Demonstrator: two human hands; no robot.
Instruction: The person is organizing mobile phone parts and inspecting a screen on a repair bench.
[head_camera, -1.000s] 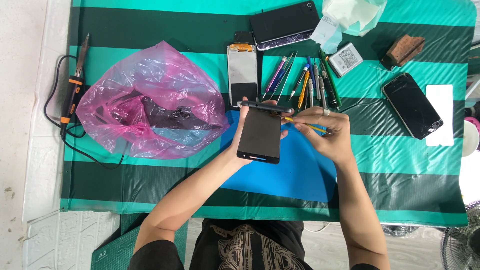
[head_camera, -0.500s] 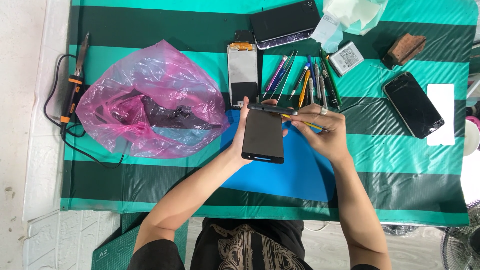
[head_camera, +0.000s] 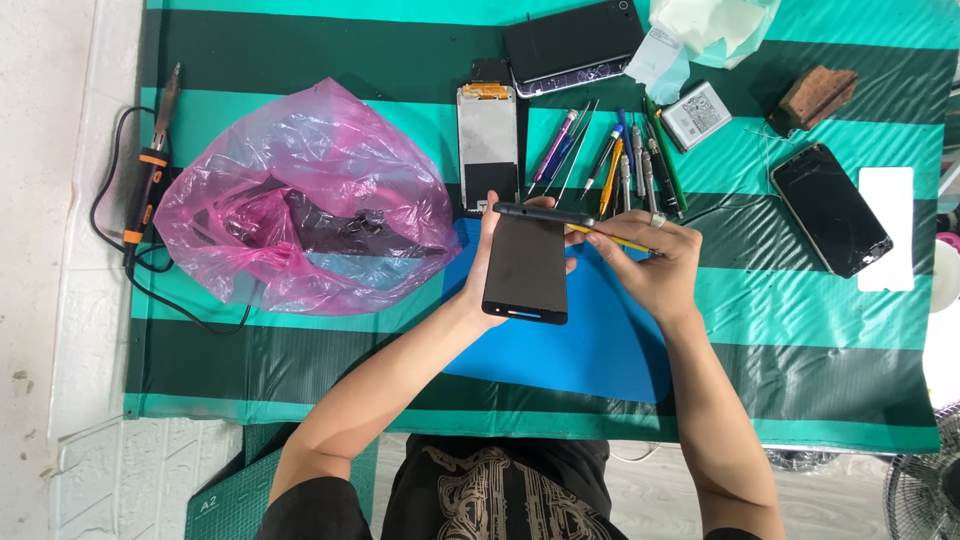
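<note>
Left hand (head_camera: 478, 290) has its grip wrapped around a black phone (head_camera: 526, 268), screen side up, held above the blue mat (head_camera: 600, 340). Right hand (head_camera: 655, 265) grip is pinched on a yellow tool (head_camera: 610, 238), tip touching the phone's upper right edge. Pink plastic bag (head_camera: 300, 200) lies left of the hands on the green striped bench (head_camera: 800, 330). Row of screwdrivers and tweezers (head_camera: 625, 160) sits just beyond the phone, beside a loose screen panel (head_camera: 487, 145). Cracked phone (head_camera: 830, 208) lies well to the right. Soldering iron (head_camera: 150, 170) rests at the far left edge.
</note>
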